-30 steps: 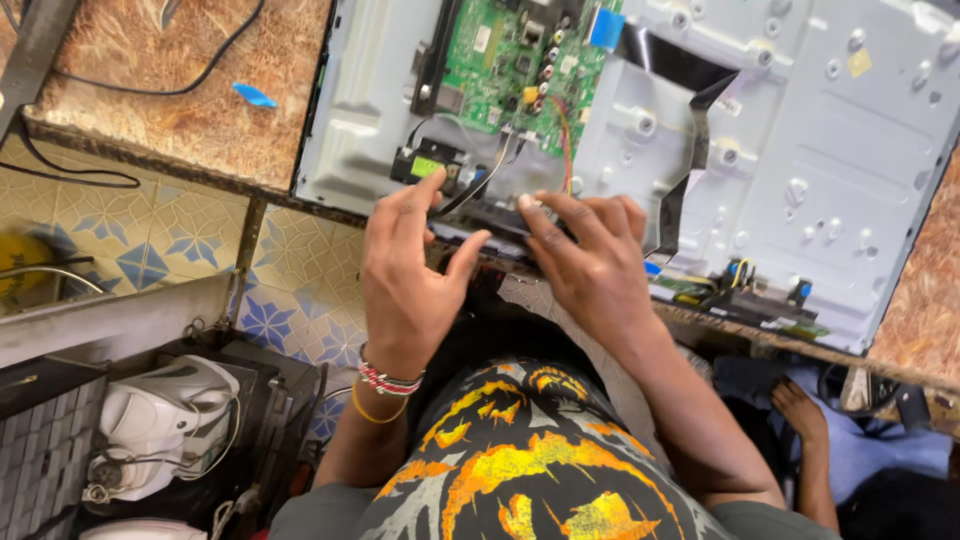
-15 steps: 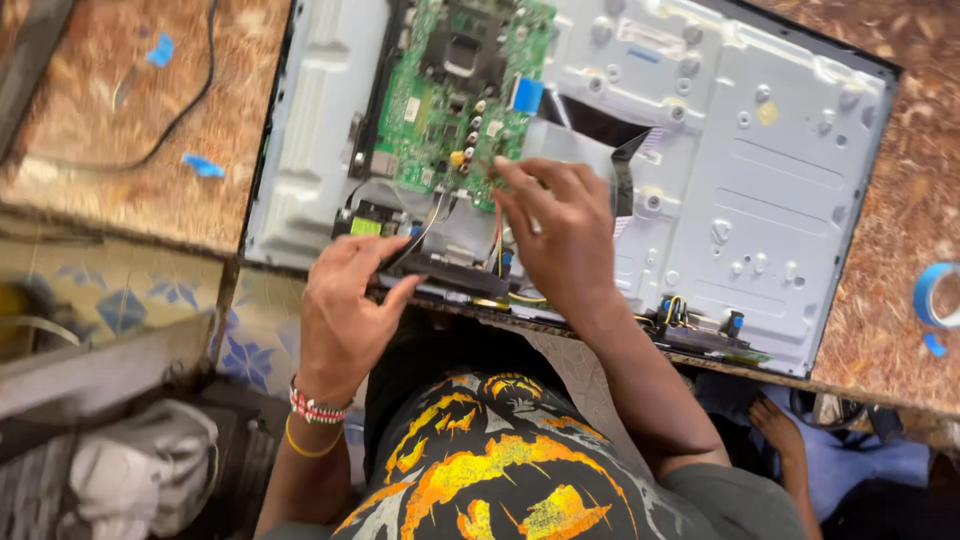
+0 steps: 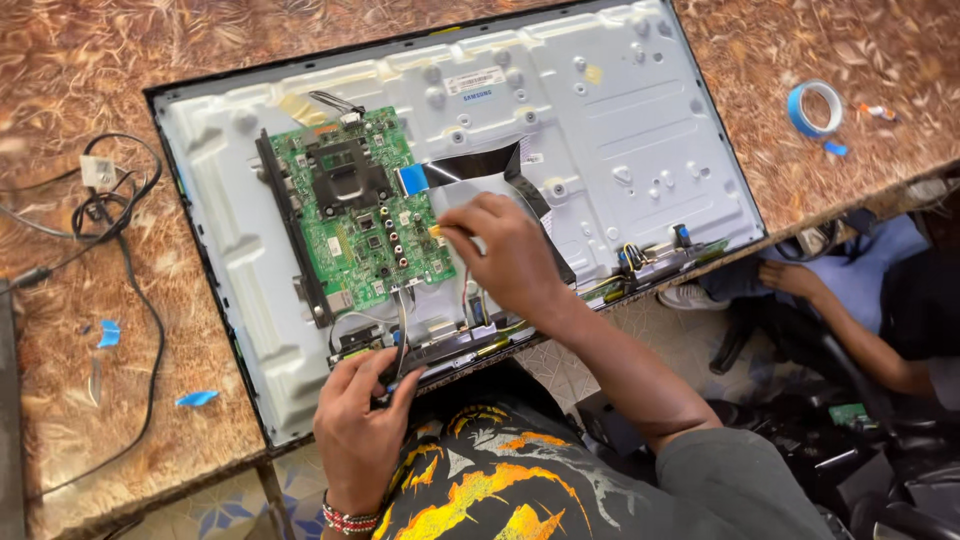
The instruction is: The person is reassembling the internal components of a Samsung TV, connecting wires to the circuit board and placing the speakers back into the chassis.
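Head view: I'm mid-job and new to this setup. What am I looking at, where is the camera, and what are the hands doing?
The camera sits on a person's head and looks down at their two bare hands. A flat screen panel lies back-up on a brown table. A green circuit board is fixed to it. The right hand pinches something small at the board's edge; what it is cannot be told. The left hand grips the panel's near edge. Blue tape roll lies at right, black cables at left.

Right hand lifted off panel edge, now pinching at green board right edge; left hand slid back to near edge; view swung, showing tape roll.
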